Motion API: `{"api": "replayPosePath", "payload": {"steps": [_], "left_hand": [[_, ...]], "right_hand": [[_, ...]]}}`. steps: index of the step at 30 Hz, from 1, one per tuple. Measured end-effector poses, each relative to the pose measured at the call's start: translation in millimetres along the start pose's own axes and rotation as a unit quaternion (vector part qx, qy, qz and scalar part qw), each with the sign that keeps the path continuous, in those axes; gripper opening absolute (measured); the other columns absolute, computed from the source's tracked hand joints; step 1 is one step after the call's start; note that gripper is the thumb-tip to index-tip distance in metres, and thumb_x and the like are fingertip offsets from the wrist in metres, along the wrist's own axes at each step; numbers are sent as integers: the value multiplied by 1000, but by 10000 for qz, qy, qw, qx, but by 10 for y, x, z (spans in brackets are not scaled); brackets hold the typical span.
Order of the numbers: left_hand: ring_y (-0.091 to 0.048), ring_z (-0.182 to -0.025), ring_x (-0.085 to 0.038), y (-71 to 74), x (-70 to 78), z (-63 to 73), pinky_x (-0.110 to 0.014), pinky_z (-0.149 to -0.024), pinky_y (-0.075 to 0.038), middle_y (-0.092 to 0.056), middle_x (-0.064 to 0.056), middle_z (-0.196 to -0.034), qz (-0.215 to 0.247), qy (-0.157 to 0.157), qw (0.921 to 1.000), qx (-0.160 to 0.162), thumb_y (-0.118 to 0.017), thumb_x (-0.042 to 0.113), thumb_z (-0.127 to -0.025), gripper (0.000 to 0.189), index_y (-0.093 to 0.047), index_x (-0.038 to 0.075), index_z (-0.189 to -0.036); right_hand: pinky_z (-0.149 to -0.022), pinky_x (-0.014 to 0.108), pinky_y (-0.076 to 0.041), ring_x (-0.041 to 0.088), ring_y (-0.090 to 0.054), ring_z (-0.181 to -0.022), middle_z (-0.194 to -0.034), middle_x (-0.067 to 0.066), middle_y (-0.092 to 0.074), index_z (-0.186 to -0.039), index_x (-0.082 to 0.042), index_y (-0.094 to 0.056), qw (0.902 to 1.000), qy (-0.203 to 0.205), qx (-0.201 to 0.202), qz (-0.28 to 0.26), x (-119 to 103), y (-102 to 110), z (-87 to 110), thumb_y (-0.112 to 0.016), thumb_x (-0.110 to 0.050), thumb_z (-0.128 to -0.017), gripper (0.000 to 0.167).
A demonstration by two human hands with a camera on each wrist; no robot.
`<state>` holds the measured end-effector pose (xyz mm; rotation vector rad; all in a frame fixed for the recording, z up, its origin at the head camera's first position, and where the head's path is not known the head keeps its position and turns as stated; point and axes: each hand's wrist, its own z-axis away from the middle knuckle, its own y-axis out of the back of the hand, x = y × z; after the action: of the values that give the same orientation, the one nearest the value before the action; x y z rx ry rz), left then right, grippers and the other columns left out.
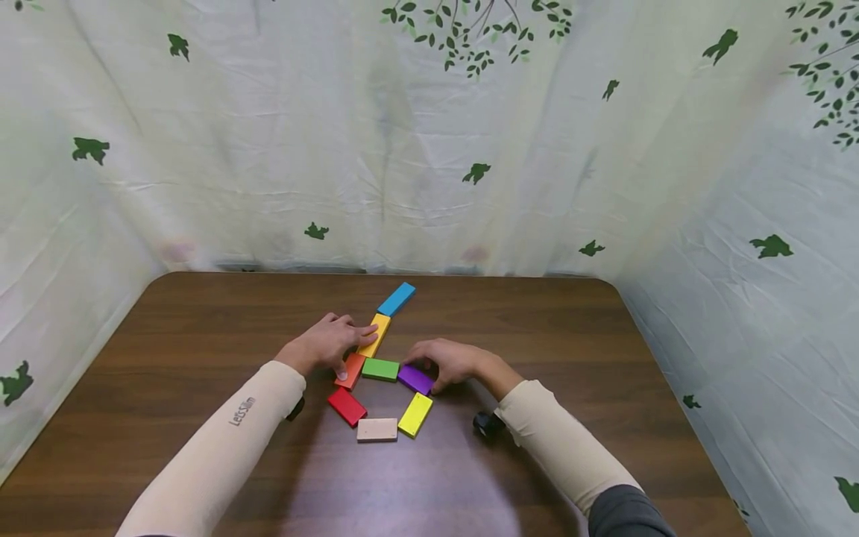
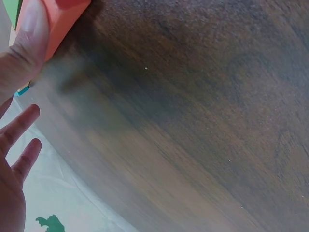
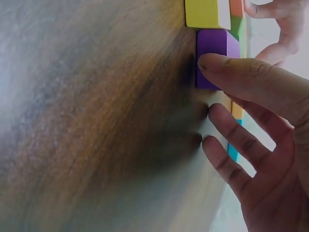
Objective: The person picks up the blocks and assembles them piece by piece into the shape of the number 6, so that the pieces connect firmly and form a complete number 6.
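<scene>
Flat coloured blocks form a ring with a tail on the table. My left hand lies over its left side: the thumb presses the orange block, and outstretched fingers touch the amber block. On the other side, my right hand pinches the purple block, with the thumb on its near end. The green block sits between the orange and purple ones. Red, pale wooden and yellow blocks make up the near side. A blue block tips the tail.
The brown wooden table has rounded far corners. White cloth curtains with green leaf prints hang behind it and at both sides. A dark wrist device sits under the right forearm.
</scene>
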<state>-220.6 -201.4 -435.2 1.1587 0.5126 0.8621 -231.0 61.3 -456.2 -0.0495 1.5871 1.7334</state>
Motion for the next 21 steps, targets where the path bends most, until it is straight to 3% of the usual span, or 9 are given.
{"api": "replayPosePath", "payload": {"steps": [8,13,21], "left_hand": [[-41,-126,-35,-5,21,-27,-53,-103,-30,-38,-5,-152,-147,-80,9998,53,-85,28,-69,87,-45,14,-145],[-41,-125,-35,1,44,-22,-53,-102,-32,-40,-7,-151,-202,-108,9997,113,-85,27,-70,85,-46,13,-144],[-42,-126,-35,-43,51,1,-53,-102,-33,-44,-8,-149,-342,-263,9987,281,-85,27,-71,82,-49,13,-143]], "right_hand": [[-90,29,-47,20,-57,-105,-130,7,-56,-132,-7,-57,9992,-132,337,-179,98,35,164,-83,-10,-73,64],[-90,35,-49,23,-57,-108,-133,9,-54,-134,-4,-55,9966,-477,591,-309,178,86,315,-82,-10,-75,66],[-83,36,-48,26,-56,-98,-133,11,-54,-136,-2,-53,9933,-714,873,-254,314,128,567,-81,-12,-78,65]]}}
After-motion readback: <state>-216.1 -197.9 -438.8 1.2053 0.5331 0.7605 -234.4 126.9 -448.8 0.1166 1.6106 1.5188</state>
